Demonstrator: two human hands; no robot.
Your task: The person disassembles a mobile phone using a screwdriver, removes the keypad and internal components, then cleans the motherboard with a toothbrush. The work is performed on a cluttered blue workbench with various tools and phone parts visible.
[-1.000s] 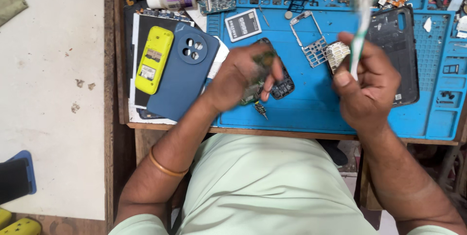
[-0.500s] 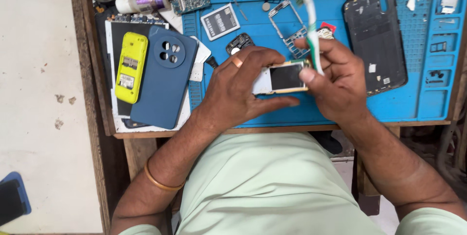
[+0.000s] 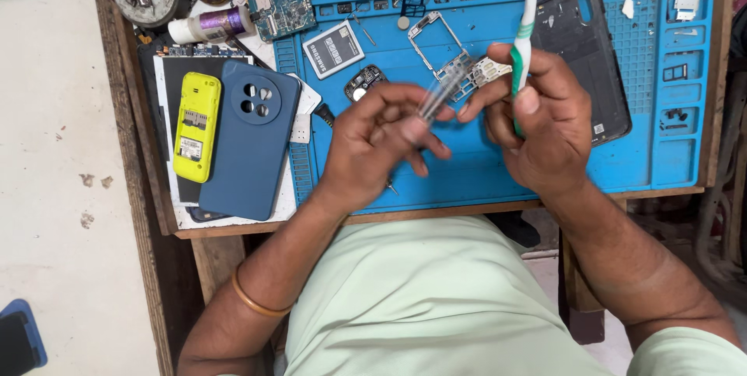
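Wooden table [image 3: 148, 189] carries blue repair mat [image 3: 482, 181], strewn with phone parts. Left hand [image 3: 373, 142] pinches small motion-blurred part [image 3: 440, 96] at fingertips, above mat centre. Right hand [image 3: 541, 123] closed around green-white toothbrush [image 3: 523, 41], bristle end up, fingers also touching small circuit piece [image 3: 486, 72]. Hands close together. Yellow phone [image 3: 196, 127] lies on dark blue phone cover [image 3: 253, 142] at left. Black back cover [image 3: 591, 57] right of hands.
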